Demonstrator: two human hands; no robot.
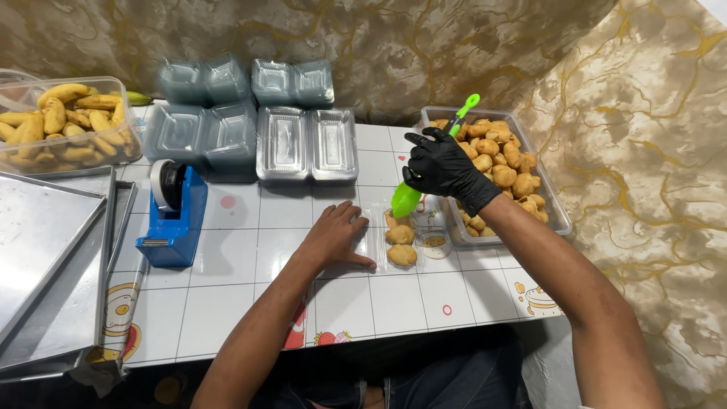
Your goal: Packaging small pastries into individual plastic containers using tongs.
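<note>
Starting at the far left, we see a clear tub of yellow fried banana pieces (64,121) at the table's back corner, and below it flat metal trays (45,257) stacked at the edge. Just right of these stands a blue tape dispenser (173,214) on the white tiled tablecloth (235,303). Behind it sit stacks of clear plastic lidded boxes (250,132), some laid open against the wall.

Moving toward the middle, our bare left hand (333,238) lies flat with fingers spread, holding nothing; its fingertips press on the edge of the small clear tray (400,241) in front of us. That tray sits on the tablecloth between our two hands and already carries three round golden fritters (401,235) in a row. A small round sauce cup (435,243) rests just beside it, touching or nearly so; we cannot quite tell.

Further right, our right hand (445,167), in a black glove, is closed around green tongs (432,163). The tongs' broad tip hangs just above the top end of the small tray, and the handle points up toward the wall. Whether the tip pinches anything is hidden from us.

At the far right, a large clear container of fried balls (503,163) sits close behind the gloved hand.
</note>
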